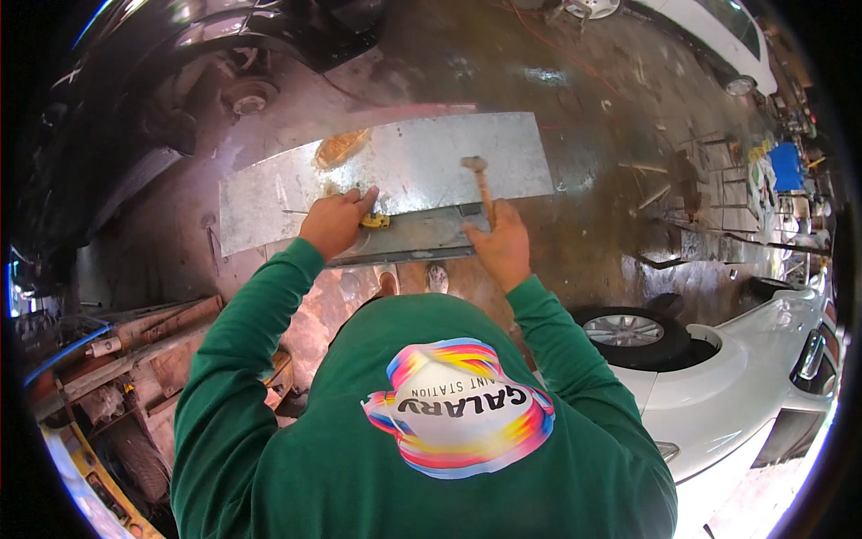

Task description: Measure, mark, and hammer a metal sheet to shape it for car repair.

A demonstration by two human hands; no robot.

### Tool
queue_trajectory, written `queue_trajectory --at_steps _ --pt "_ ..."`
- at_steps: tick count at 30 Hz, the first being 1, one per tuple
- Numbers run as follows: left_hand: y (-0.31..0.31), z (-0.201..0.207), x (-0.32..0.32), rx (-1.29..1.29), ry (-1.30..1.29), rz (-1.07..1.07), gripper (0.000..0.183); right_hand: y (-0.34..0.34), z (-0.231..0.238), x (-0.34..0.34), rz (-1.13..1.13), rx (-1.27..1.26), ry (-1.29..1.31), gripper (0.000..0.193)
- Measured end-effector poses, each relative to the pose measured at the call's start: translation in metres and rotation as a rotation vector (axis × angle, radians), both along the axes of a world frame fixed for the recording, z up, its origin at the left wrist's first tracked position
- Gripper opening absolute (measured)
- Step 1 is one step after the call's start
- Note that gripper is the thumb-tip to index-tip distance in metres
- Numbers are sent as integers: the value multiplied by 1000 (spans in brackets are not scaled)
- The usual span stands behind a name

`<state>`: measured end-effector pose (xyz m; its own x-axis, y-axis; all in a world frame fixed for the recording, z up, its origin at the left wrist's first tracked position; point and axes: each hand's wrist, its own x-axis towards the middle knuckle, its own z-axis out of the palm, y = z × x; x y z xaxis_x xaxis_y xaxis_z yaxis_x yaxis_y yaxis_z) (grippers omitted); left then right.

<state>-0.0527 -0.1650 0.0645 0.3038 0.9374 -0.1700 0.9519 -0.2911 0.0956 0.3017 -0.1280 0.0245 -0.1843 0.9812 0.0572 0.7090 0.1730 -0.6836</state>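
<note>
A bent, shiny sheet of metal (431, 157) stretches across in front of me, with a rusty brown patch (342, 149) near its far edge. My right hand (505, 244) is closed around the wooden handle of a hammer (483, 186); its head is over the sheet's right part. On the sheet's near edge, my left hand (334, 223) is curled, thumb and forefinger toward a yellow-and-black tool handle (375, 220) that sticks out at its right side. The tool's kind is hidden by the fingers. Beneath the near edge shows a grey metal piece (417, 235).
A dark car body (117, 126) stands at the far left, with a bare wheel hub (249, 96). At the right are a white car (745, 377), a loose-looking wheel (626, 331) and a blue container (787, 166). Wooden beams (135, 350) lie at the lower left.
</note>
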Motion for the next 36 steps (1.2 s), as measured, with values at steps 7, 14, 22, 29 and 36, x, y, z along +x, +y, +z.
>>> queue_trajectory --at_steps 7,14,22,29,36 --pt "-3 6 -10 45 -24 15 68 15 -15 -33 0 -80 -219 45" --pt "8 -20 -53 94 -35 48 55 -21 -31 -63 194 25 -217 55" --pt "-23 -4 -78 -168 -127 264 63 -3 5 -106 627 60 -227 52" --pt "-121 -27 -78 -2 -485 724 69 12 17 -138 798 125 -210 50" --pt "-248 -39 -64 -52 -669 941 55 0 47 -167 801 171 -177 42"
